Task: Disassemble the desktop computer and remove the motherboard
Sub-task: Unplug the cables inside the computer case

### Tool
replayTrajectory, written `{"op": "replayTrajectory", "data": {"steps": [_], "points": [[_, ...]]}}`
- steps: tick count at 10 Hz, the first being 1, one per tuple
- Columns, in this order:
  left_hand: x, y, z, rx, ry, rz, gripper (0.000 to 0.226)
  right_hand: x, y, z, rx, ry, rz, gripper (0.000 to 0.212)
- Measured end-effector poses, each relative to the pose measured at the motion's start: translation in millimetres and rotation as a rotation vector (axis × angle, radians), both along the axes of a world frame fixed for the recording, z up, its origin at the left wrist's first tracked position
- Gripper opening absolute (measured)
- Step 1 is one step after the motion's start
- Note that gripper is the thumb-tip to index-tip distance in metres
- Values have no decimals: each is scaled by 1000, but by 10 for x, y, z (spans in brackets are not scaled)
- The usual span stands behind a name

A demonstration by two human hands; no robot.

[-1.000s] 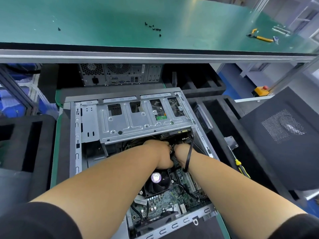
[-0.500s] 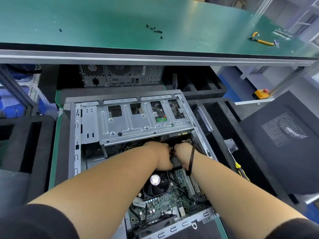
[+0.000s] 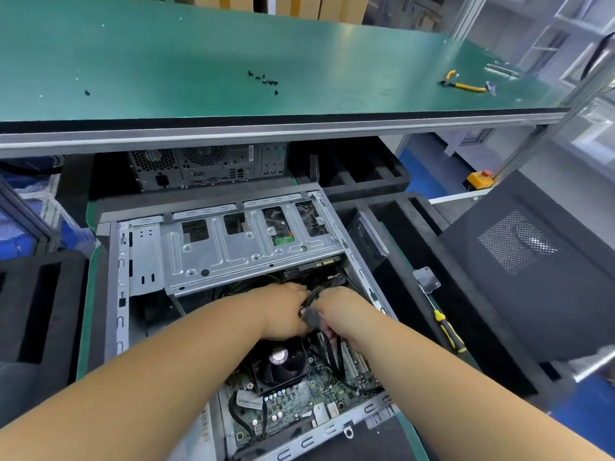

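Both hands are inside the open grey steel desktop case (image 3: 123, 294), which lies on its side on the green-edged lower shelf. Your left hand (image 3: 286, 311) and right hand (image 3: 342, 311) meet over a black plastic cable connector (image 3: 311, 318); fingers of both look curled round it and its black wire bundle (image 3: 314, 292), though the exact pinch is hidden by knuckles. Judgement: the step in hand is unplugging a power or data lead. Grip the connector body, not the wires; find any latch and press it first; pull straight along the socket axis, with a slight rock if it sticks. The green printed motherboard (image 3: 299, 397) is seated in the case floor, near you, with the black square CPU cooler fan (image 3: 283, 364) on it just below your hands. In the way: the silver perforated drive cage (image 3: 233, 254) overhangs the far side of the work area, and black leads (image 3: 246, 424) run across the board, so all need freeing before lifting. Around: a yellow-and-black screwdriver (image 3: 447, 332) on black foam to the right, small black screws (image 3: 266, 80) and yellow-handled pliers (image 3: 464, 84) on the green worktop (image 3: 166, 61) above, and a black side panel with mesh vent (image 3: 519, 247) far right.
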State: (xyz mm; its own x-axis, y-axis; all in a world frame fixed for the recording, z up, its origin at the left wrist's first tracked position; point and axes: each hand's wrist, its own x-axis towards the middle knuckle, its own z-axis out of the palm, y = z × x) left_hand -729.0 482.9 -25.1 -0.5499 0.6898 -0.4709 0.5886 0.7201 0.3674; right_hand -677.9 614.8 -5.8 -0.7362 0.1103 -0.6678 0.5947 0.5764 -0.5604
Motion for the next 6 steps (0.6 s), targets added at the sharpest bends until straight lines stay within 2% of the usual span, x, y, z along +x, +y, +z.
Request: {"op": "replayTrajectory", "data": {"steps": [1,2,3,4,5,6], "points": [[21,-97,63,61,-10,73,56,53,-19,65,-76,36,-88,34],[50,-177,123,184,-41,170,34,152,4,140,-283,-16,-201,31],[79,-208,155,283,-8,290,17,238,75,334,-395,-97,-181,28],[144,-219,201,347,20,464,22,274,154,521,-420,-101,-112,26],[224,-227,285,420,-55,568,29,279,153,612,-489,31,-96,32],[337,-219,445,616,-188,636,23,281,116,666,-577,99,-62,34]]}}
